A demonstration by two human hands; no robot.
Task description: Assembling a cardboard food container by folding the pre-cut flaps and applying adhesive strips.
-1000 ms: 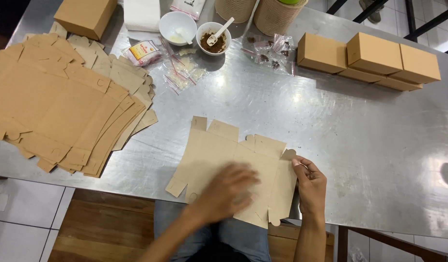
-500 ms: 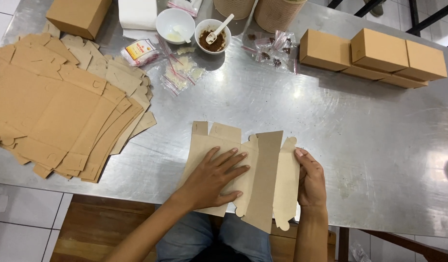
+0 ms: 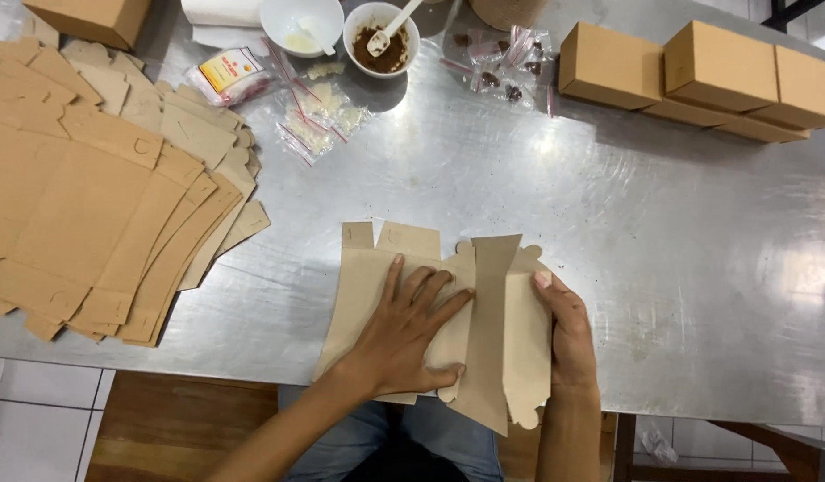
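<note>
the left hand (image 3: 404,335) lies flat, fingers spread, on a flat cardboard box (image 3: 448,321) at the near edge of the steel tabletop (image 3: 680,268). the right hand (image 3: 569,335), fingers pressed together, holds its folded-up right flap. to the left lies a stack of flat cardboard (image 3: 91,196); farther back, two bowls (image 3: 341,31), small bags (image 3: 319,112) and finished boxes (image 3: 698,80).

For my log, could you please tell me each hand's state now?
Left hand: open, flat on the cardboard blank.
Right hand: folding its raised side panel.
</note>
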